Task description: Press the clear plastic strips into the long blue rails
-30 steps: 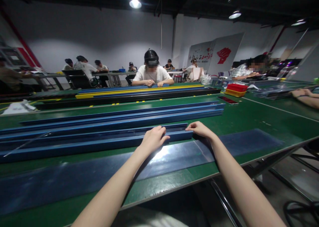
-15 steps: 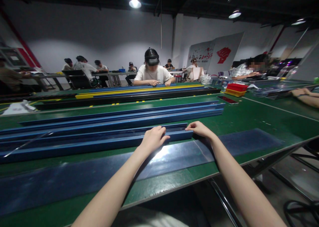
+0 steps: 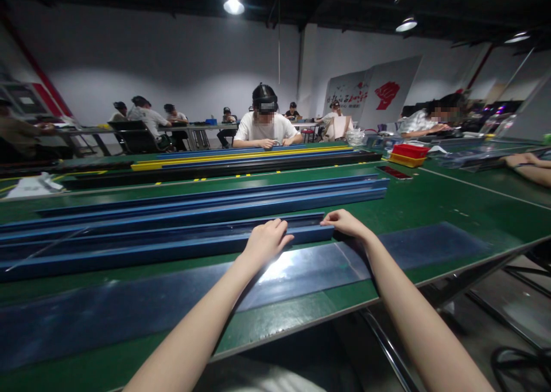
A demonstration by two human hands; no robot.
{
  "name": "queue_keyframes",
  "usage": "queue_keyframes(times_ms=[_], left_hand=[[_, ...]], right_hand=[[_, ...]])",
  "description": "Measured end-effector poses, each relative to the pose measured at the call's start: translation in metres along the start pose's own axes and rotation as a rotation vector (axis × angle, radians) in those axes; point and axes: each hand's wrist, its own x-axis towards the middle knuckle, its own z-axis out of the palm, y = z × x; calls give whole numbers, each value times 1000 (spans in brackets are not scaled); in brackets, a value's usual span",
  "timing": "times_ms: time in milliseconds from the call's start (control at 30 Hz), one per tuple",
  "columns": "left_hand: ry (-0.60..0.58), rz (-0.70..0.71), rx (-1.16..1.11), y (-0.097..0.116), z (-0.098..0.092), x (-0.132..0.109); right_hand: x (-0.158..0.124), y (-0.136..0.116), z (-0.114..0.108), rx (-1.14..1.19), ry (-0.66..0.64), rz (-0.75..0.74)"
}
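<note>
A long blue channel strip (image 3: 172,252) lies across the green table (image 3: 434,200) in front of me. My left hand (image 3: 267,238) is closed over its near wall, thumb on my side and fingers reaching inside. At the strip's right end, my right hand (image 3: 344,222) pinches the tip of the channel between thumb and fingers. Between the hands a short stretch of the blue wall shows. Under my forearms a clear, bluish plastic sheet (image 3: 297,271) lies flat along the table's front edge.
More blue channel strips (image 3: 275,204) lie parallel just beyond. Farther back are yellow strips (image 3: 241,158), black strips, a phone (image 3: 394,172) and a red and yellow bin (image 3: 404,154). A co-worker (image 3: 267,125) sits opposite; another person's arm (image 3: 529,165) rests at the right.
Both hands stay in almost the same place on the blue strip. The view has shifted only very slightly.
</note>
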Motion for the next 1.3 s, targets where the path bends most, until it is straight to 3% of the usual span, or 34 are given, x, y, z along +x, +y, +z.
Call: queue_keyframes(times_ms=[533, 1300], left_hand=[[63, 70, 23, 1, 6, -1], [24, -122, 21, 2, -6, -1]], right_hand=[[0, 1, 0, -7, -8, 0], [-1, 1, 1, 11, 2, 11]])
